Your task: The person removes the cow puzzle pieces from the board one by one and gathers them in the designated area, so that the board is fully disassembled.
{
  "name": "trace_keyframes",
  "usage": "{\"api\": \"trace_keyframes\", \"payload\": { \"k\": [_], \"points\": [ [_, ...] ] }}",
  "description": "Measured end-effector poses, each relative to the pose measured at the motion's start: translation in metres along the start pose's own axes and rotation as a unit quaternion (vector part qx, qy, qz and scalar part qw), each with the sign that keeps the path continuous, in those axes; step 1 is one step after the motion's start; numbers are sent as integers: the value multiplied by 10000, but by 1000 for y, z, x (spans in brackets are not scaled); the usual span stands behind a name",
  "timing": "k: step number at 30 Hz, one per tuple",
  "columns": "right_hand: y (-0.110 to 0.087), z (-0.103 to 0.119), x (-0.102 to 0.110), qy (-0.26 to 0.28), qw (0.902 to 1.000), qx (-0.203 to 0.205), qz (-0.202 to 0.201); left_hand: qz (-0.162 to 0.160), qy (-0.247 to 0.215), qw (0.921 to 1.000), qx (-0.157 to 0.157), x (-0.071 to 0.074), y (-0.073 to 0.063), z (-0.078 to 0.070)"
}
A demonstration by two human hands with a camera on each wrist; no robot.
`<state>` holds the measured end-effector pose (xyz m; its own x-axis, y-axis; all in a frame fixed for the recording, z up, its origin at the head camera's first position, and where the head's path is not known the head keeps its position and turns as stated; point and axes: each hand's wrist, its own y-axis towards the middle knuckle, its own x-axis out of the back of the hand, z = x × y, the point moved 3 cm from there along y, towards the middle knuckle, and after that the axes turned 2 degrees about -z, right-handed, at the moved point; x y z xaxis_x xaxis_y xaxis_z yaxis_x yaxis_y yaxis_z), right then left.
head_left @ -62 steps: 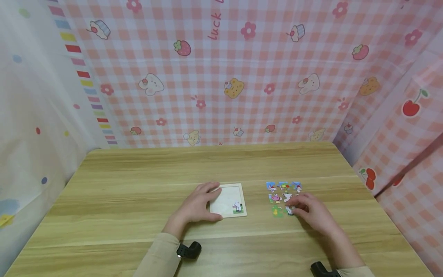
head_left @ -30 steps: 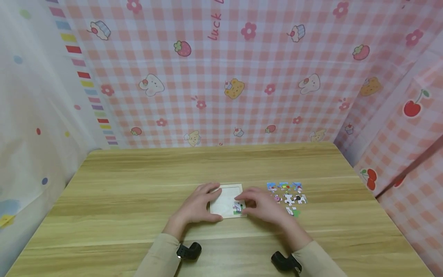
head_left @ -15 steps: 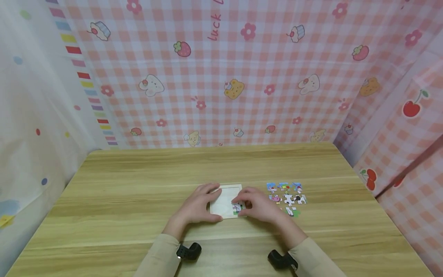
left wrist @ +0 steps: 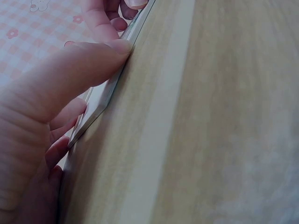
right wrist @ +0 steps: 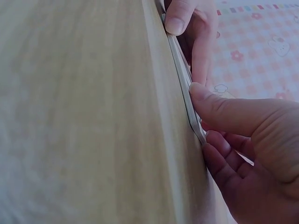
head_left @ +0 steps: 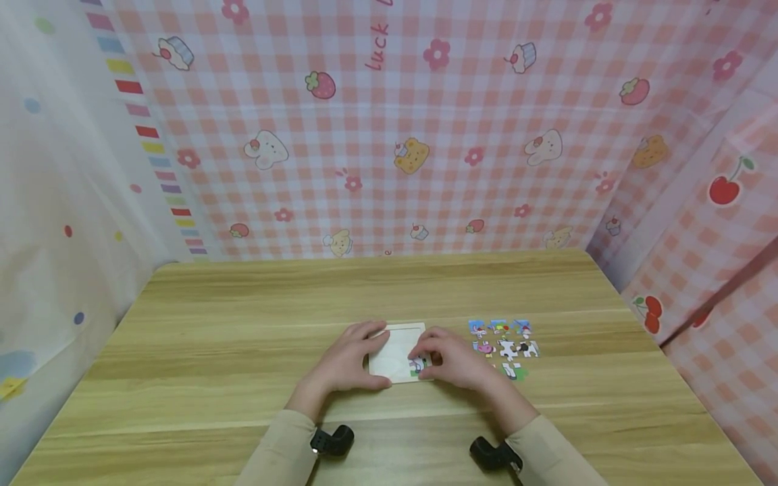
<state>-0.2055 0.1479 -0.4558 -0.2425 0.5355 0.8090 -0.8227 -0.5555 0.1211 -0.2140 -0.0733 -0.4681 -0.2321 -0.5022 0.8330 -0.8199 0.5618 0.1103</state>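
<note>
A square puzzle tray (head_left: 389,347) with a pale inside lies mid-table. In the head view, my left hand (head_left: 348,358) grips its left side, thumb along the near edge and fingers along the far edge. My right hand (head_left: 452,358) reaches over the tray's right side, thumb and fingertips pinching around a puzzle piece (head_left: 418,365) in the lower right corner, partly covered. Both wrist views show the tray (left wrist: 100,95) edge-on, with the left thumb (left wrist: 122,45) and the right thumb (right wrist: 201,91) at its near edge.
Several loose jigsaw pieces (head_left: 508,349) lie in rows right of the tray, some behind my right hand. A wood-grain table (head_left: 255,324) spreads around them. A pink checked cloth (head_left: 365,115) hangs along the far edge.
My right hand moved left from the loose pieces to the tray's lower right corner, then shifted slightly inward and has stayed nearly still. The left hand kept its grip on the tray.
</note>
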Motion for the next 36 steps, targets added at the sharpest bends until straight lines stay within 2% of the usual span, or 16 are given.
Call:
{"api": "trace_keyframes", "payload": {
  "k": [15, 31, 36],
  "points": [
    [0, 0, -3, 122, 9998, 6, -168, -3, 14, 10000, 21, 1, 0, 0],
    [-3, 1, -2, 547, 9982, 23, -250, 29, 40, 10000, 59, 1, 0, 0],
    [-4, 2, -1, 649, 9974, -91, -302, 30, 42, 10000, 74, 0, 0, 0]
  ]
}}
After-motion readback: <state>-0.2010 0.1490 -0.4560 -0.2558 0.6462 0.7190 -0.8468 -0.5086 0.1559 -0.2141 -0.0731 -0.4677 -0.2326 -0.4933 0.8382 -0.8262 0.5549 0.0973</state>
